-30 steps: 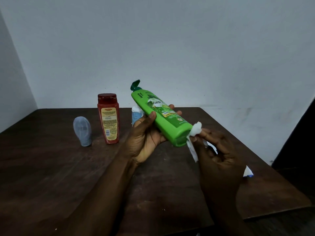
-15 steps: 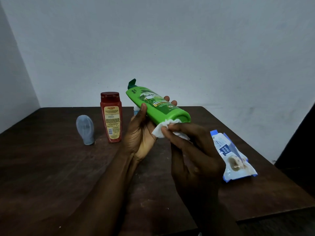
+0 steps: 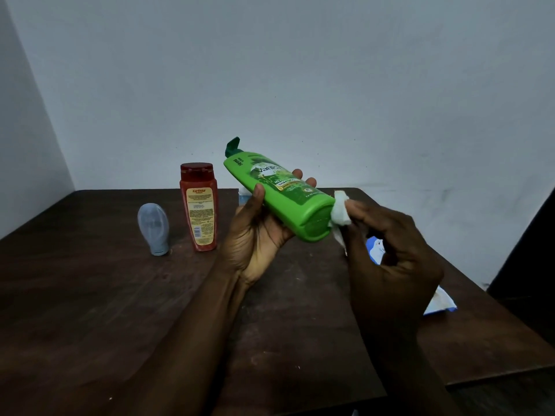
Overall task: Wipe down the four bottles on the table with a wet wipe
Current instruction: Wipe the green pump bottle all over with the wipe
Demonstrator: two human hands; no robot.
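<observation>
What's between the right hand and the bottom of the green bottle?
A white wet wipe, pinched by the right hand and pressed against the base of the green bottle, as the head view shows.

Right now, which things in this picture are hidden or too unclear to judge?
Head view only:
- Fourth bottle, presumably: only a pale sliver shows behind the left hand and green bottle.
- Wipes pack: mostly hidden by the right hand.
- Wet wipe: its lower part is hidden in the right hand.
- Red bottle: label print too small to read.
</observation>
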